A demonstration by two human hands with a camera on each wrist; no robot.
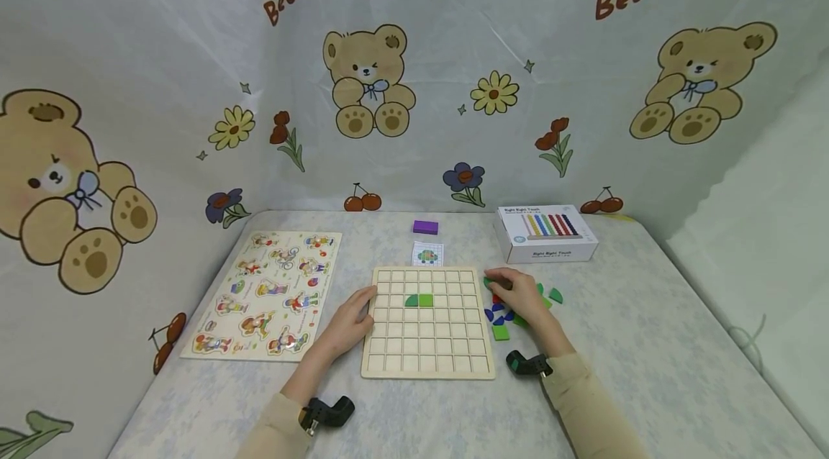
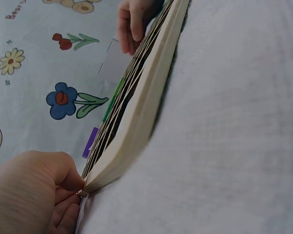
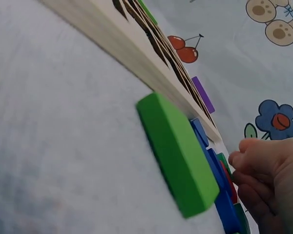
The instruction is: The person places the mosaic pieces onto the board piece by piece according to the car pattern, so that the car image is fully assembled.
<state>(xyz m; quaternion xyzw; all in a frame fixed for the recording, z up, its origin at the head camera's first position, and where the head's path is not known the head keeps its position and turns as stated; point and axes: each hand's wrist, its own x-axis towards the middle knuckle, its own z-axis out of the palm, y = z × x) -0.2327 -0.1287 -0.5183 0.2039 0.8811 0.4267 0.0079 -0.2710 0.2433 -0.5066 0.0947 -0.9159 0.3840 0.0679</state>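
A light wooden grid board point(image 1: 481, 365) lies flat on the table. Its recessed squares hold a green quarter-circle piece point(image 1: 411, 301) and, right beside it, a green square piece point(image 1: 425, 300). My left hand point(image 1: 350, 321) grips the board's left edge between thumb and fingers; the left wrist view shows this hand point(image 2: 36, 187) at the board's rim. Off the board's upper right edge, my right hand point(image 1: 518, 293) pinches a green piece point(image 1: 487, 283), its shape partly covered by the fingertips. Beneath and around that hand lie blue pieces point(image 1: 498, 319), a red piece point(image 1: 496, 298) and a green block point(image 3: 176, 153).
A small pattern card point(image 1: 428, 255) lies behind the board, with a purple block point(image 1: 425, 227) farther back. To the left is a picture puzzle board point(image 1: 262, 293). A white box point(image 1: 547, 234) stands back right. One green quarter-circle point(image 1: 556, 295) lies right of the pile.
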